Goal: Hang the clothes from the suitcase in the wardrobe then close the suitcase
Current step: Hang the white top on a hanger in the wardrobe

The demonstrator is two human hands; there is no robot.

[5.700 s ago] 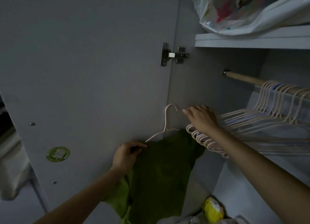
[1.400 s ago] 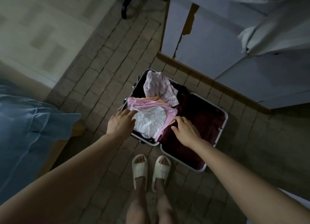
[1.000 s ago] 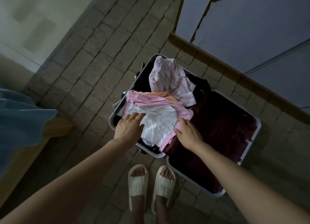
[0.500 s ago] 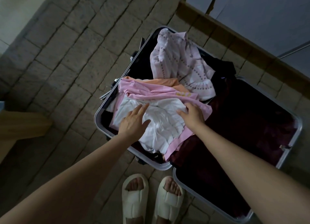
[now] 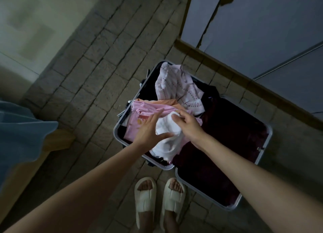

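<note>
White cloth [image 5: 167,138] is bunched in my right hand [image 5: 187,126] above the open suitcase [image 5: 265,143]; my left hand [image 5: 148,129] touches it with straight fingers. Pink clothes [image 5: 145,110] and a dotted garment [image 5: 178,89] are left inside, so closing comes later.

floor: brick-patterned tiles [image 5: 97,72] | near edge: pale slippers [image 5: 160,199] (worn) | left edge: blue bedding [image 5: 19,135] over wooden frame [image 5: 57,140]
</note>
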